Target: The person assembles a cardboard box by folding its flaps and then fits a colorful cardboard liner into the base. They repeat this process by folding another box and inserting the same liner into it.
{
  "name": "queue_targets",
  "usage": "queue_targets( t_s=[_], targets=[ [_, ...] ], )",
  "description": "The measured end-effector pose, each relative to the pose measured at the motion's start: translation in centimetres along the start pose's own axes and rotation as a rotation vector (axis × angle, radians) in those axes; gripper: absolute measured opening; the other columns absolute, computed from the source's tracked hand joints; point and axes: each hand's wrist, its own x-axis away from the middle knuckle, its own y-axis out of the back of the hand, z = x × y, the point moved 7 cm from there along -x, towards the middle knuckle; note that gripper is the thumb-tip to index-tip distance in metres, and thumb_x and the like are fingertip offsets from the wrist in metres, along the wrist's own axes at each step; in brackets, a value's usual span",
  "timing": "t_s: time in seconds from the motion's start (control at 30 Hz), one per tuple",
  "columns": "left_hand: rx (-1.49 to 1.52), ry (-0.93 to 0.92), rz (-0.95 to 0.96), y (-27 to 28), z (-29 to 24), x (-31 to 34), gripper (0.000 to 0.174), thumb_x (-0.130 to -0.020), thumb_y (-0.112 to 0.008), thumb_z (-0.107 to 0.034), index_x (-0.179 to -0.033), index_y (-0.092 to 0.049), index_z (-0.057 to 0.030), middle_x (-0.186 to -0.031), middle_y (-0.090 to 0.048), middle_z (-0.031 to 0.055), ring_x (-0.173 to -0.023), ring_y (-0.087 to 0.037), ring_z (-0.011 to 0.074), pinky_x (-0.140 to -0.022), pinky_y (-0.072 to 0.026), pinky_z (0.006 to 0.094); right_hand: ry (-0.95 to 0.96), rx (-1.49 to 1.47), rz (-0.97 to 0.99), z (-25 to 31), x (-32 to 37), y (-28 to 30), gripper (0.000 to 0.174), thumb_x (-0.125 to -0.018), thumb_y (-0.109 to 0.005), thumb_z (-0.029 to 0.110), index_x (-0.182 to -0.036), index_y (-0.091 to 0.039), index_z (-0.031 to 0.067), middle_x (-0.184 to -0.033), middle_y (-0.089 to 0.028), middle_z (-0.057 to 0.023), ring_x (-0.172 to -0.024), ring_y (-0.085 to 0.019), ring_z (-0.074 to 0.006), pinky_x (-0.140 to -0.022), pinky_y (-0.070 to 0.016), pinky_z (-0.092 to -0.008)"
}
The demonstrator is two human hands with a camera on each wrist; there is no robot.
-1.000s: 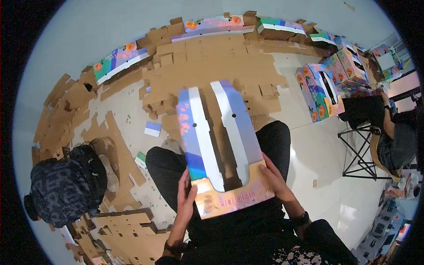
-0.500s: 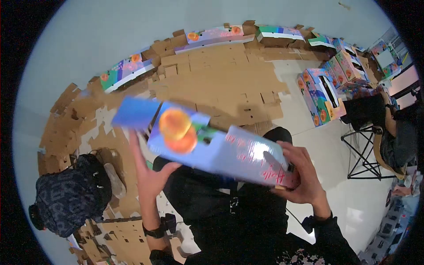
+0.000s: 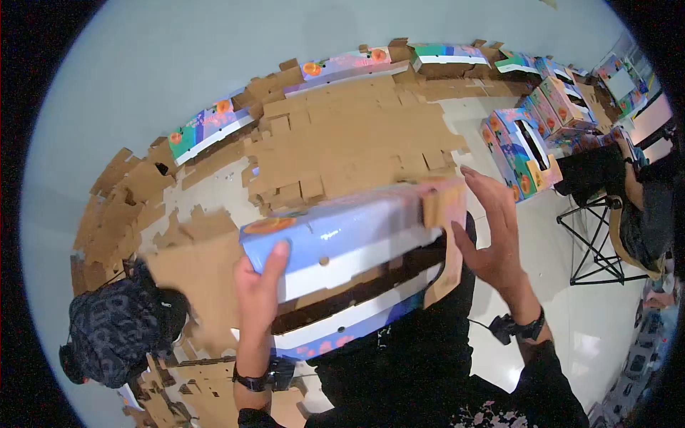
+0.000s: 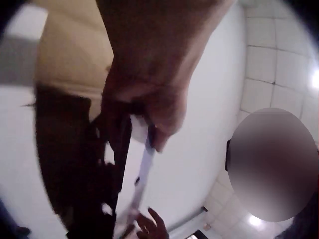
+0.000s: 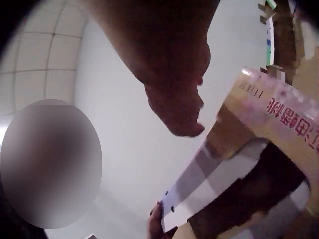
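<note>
A colourful printed carton (image 3: pixel 342 221) with a long open slot is held above the person's lap in the head view. My left hand (image 3: pixel 260 289) grips its left end, thumb on the blue panel. Beside the peach-coloured right end, my right hand (image 3: pixel 492 232) has its fingers spread and raised; the right wrist view shows this hand (image 5: pixel 174 104) apart from the carton (image 5: pixel 294 124). In the left wrist view the left hand (image 4: pixel 149 104) holds the carton's edge. A brown cardboard flap (image 3: pixel 196 278) appears left of the left hand, blurred.
Flattened cardboard (image 3: pixel 357 135) covers the floor ahead. Printed cartons (image 3: pixel 521 153) stand at the right, near a seated person on a folding stool (image 3: pixel 592 242). More printed boxes (image 3: pixel 210 128) line the wall. A dark backpack (image 3: pixel 121 328) lies at the left.
The carton has turned so its slot faces up toward the head camera again. My right hand has let go of its right end, and my left hand has taken hold of the left end.
</note>
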Motion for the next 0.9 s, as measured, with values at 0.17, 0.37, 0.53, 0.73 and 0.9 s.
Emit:
queue_targets(
  t_s=[0.17, 0.37, 0.53, 0.73, 0.9],
  targets=[
    [0.357, 0.104, -0.32, 1.0, 0.4, 0.3, 0.045, -0.102, -0.063, -0.037, -0.13, -0.059, -0.0011, -0.12, -0.069, 0.0101, -0.107, -0.068, 0.0206, -0.092, -0.056, 0.0383, 0.045, -0.176, 0.239, 6.2, 2.1, -3.3, 0.078, -0.075, -0.083, 0.022, -0.144, -0.049, 0.0078, -0.151, -0.046, -0.0187, -0.137, -0.045, -0.0393, -0.118, -0.0318, -0.0562],
    [1.128, 0.304, 0.059, -3.5, -0.8, 0.3, 0.047, -0.111, -0.044, -0.031, -0.146, -0.045, -0.0006, -0.146, -0.057, 0.0148, -0.134, -0.056, 0.0292, -0.114, -0.0459, 0.0454, 0.014, -0.021, 0.339, 9.0, 3.5, -6.0, 0.104, -0.07, -0.086, 0.048, -0.154, -0.039, 0.0102, -0.161, -0.032, -0.0204, -0.146, -0.034, -0.0396, -0.12, -0.023, -0.0615],
    [1.321, 0.251, 0.062, -5.2, -2.2, -1.8, 0.044, -0.11, -0.045, -0.025, -0.144, -0.047, 0.0027, -0.145, -0.056, 0.0199, -0.134, -0.055, 0.0312, -0.115, -0.0445, 0.0463, 0.043, 0.031, 0.278, 5.6, -1.3, -5.2, 0.097, -0.069, -0.086, 0.036, -0.154, -0.043, 0.0157, -0.162, -0.039, -0.0078, -0.148, -0.037, -0.032, -0.111, -0.0398, -0.0495],
    [1.235, 0.336, -0.006, -5.8, 3.0, -2.5, 0.038, -0.111, -0.044, -0.019, -0.143, -0.048, 0.001, -0.143, -0.058, 0.0151, -0.132, -0.057, 0.0277, -0.114, -0.0477, 0.0425, 0.244, -0.03, 0.263, 0.6, -3.4, -6.9, 0.065, -0.07, -0.077, 0.009, -0.133, -0.064, 0.0125, -0.143, -0.062, -0.0048, -0.133, -0.057, -0.0282, -0.106, -0.0493, -0.0447],
    [1.199, 0.576, -0.147, -6.2, 11.8, 3.0, 0.036, -0.11, -0.045, -0.018, -0.141, -0.049, -0.0004, -0.141, -0.058, 0.015, -0.131, -0.056, 0.0286, -0.113, -0.0487, 0.0418, 0.241, -0.092, 0.524, -1.7, 3.5, -12.1, 0.061, -0.07, -0.073, -0.002, -0.129, -0.066, 0.0115, -0.138, -0.065, -0.0047, -0.13, -0.059, -0.0294, -0.107, -0.0502, -0.0444]
  ],
)
